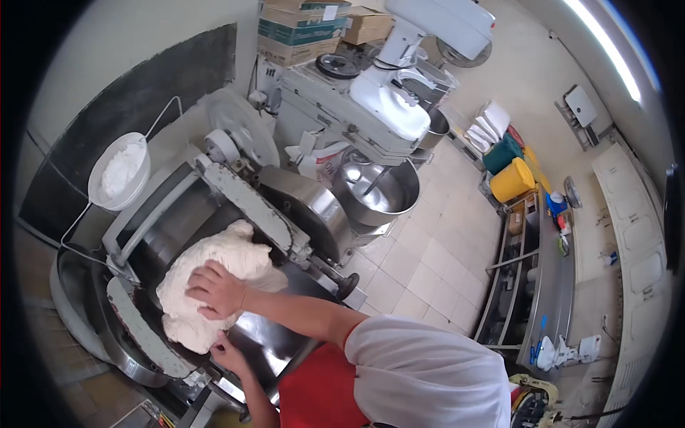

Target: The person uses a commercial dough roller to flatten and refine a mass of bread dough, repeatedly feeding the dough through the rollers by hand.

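Head view: While the right hand [216,289] lies spread across the dough [214,251], the left hand [227,354] sits at its lower edge.
Dough: one large, pale, lumpy mass on a shiny steel surface [265,337], between two white side plates [145,328] with chipped paint.
Right hand: open, palm down, touching the dough and gripping nothing that shows.
Left hand: fingers curled against the dough's edge — whether they pinch it, I cannot tell.
Slip risk: the steel looks smooth, so a hard push from one side could slide the mass against a side plate.
Tear risk: a sharp pull at the lower edge, with the middle pressed down, could rip the dough or leave it uneven.
Sticking risk: the dough looks soft; if it is tacky, it could cling to skin or steel.
Pinch risk: a pale crossbar [158,217] runs near the dough's upper left; if anything turns below it — no motion shows — overreaching fingers could be caught.
Bowl: white [133,195], holding white powder [123,171] beyond the crossbar; a bump could spill it.
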Tool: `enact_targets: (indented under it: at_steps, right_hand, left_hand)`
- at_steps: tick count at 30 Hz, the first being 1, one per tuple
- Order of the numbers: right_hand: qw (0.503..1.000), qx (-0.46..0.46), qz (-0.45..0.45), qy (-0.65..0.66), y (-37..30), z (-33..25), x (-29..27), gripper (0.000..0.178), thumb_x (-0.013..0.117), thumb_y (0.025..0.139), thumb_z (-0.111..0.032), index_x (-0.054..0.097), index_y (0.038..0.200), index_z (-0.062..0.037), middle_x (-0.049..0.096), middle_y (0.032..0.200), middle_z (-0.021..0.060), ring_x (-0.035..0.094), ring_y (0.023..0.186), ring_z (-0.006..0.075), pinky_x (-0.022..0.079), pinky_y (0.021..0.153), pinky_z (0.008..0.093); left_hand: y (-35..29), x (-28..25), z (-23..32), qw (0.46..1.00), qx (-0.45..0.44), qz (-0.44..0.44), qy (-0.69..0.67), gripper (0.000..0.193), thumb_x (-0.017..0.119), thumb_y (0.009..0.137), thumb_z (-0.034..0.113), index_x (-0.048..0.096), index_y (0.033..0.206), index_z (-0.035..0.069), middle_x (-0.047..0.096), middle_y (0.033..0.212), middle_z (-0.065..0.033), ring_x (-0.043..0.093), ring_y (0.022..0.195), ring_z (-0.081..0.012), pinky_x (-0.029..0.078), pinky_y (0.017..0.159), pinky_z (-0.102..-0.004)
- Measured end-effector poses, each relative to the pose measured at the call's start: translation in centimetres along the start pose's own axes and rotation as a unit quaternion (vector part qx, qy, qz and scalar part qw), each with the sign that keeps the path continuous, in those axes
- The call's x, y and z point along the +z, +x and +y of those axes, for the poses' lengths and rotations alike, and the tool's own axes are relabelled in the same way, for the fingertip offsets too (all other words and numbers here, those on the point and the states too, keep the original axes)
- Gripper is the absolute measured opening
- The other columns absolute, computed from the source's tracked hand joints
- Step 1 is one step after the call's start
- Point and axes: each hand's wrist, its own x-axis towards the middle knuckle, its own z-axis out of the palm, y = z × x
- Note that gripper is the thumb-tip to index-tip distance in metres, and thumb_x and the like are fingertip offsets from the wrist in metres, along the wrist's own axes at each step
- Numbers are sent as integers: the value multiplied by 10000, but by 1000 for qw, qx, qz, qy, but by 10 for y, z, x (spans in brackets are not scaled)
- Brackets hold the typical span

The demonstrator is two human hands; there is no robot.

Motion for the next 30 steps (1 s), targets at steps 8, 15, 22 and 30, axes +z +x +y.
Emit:
enact_targets:
  at_steps: [8,15,22,30]
  right_hand:
    - [996,63,-12,-63,53,24,-3,479,680,833,-422,666,1166,-77,598,1148,137,521,1112,329,358,1053,510]
    - [989,145,9,1,27,-23,25,451,681,896,-301,650,1291,-86,615,1272,140,487,1319,371,337,1153,552]
    - [964,167,-75,-191,47,57,42,307,533,1006,-378,703,1066,-129,612,1102,121,545,1080,337,391,953,559]
    - [992,87,-49,-74,46,44,18,594,613,973,-475,570,1400,-66,556,1393,153,483,1328,360,319,1133,564]
  left_hand:
    - [7,-3,84,992,28,-26,-123,412,720,1005,340,482,827,55,517,654,-43,456,488,-110,415,445,-279]
    - [23,-27,53,982,115,-34,-145,235,702,998,161,528,885,52,601,775,-23,574,692,-108,491,611,-276]
    - [-6,-29,106,982,48,-110,-149,144,725,982,183,665,931,63,654,828,-9,591,763,-98,488,710,-268]
    - [-50,-24,21,972,-174,-112,-109,263,747,917,191,663,1069,-7,666,834,-50,627,750,-136,491,673,-297]
